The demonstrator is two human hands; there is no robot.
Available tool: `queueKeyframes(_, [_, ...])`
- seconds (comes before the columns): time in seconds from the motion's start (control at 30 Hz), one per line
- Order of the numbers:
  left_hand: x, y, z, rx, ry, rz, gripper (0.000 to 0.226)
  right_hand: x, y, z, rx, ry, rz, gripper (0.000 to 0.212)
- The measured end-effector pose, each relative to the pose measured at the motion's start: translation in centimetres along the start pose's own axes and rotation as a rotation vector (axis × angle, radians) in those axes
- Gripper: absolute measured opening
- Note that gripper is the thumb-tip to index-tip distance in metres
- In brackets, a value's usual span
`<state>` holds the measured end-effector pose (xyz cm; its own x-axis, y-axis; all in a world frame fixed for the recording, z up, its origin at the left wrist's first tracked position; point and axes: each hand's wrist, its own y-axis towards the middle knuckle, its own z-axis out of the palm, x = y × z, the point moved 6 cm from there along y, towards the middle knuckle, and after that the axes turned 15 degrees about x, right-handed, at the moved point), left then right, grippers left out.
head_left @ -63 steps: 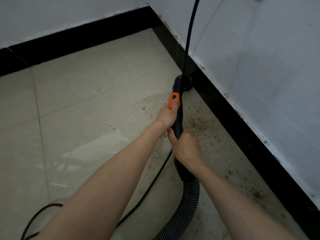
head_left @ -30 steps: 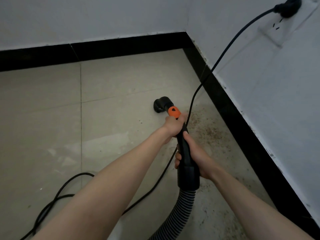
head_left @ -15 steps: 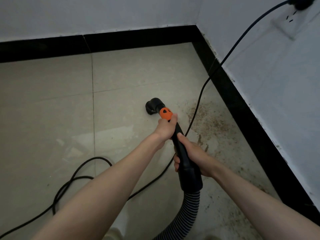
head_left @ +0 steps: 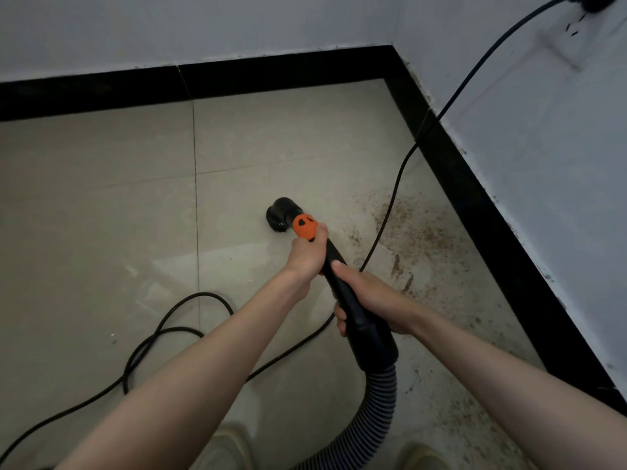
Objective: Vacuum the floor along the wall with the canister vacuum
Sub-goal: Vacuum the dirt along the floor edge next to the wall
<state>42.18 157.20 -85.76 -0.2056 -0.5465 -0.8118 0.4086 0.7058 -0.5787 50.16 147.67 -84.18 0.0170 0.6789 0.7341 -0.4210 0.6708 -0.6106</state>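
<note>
Nozzle pulled out from the wall, now sitting on clean tile to the left of the dirt.

The black vacuum wand (head_left: 353, 307) points away from the person, its nozzle (head_left: 280, 215) down on the floor (head_left: 101, 215); two seconds ago it was tucked against the black skirting (head_left: 475, 205) on the right, and it has since swung left, off the brown grit patch (head_left: 417, 232). The left hand (head_left: 307, 256) stays wrapped around the wand just behind the orange collar (head_left: 303, 226), the right hand (head_left: 369, 296) curled round it lower down, above the ribbed hose (head_left: 376, 408). The power cord (head_left: 383, 225) runs from the wall plug (head_left: 592, 1) across the grit and loops on the floor at left, more of it in view than before.
</note>
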Motion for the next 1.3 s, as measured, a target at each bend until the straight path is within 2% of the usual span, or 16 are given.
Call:
queueKeyframes(0.1, [-1.3, 0.3, -2.7, -0.047, -0.063, 0.047, 0.027, 1.9, 2.1, 0.7, -0.045, -0.085, -0.021, 0.048])
queueKeyframes(0.3, [-0.8, -0.7, -5.7, -0.097, -0.144, 0.035, 0.023, 2.2, 4.2, 2.4, -0.007, -0.166, -0.004, 0.043])
queueKeyframes(0.5, [3.3, -4.0, -1.8, 0.057, -0.127, -0.02, 0.026, -2.9, 0.6, 2.3, -0.039, -0.297, 0.019, 0.044])
queueKeyframes(0.9, [6.0, -5.7, 1.7, 0.043, -0.104, -0.041, 0.025, -5.8, -3.5, 2.5, -0.106, -0.253, 0.046, 0.038])
queueKeyframes(1.17, [4.9, -4.1, 5.8, 0.193, -0.065, -0.063, 0.027, -6.4, -5.7, 1.0, -0.338, -0.242, 0.031, 0.041])
queueKeyframes(1.3, [4.2, -2.9, 7.1, 0.216, -0.031, -0.065, 0.034, -6.0, -5.9, 0.0, -0.425, -0.225, 0.018, 0.04])
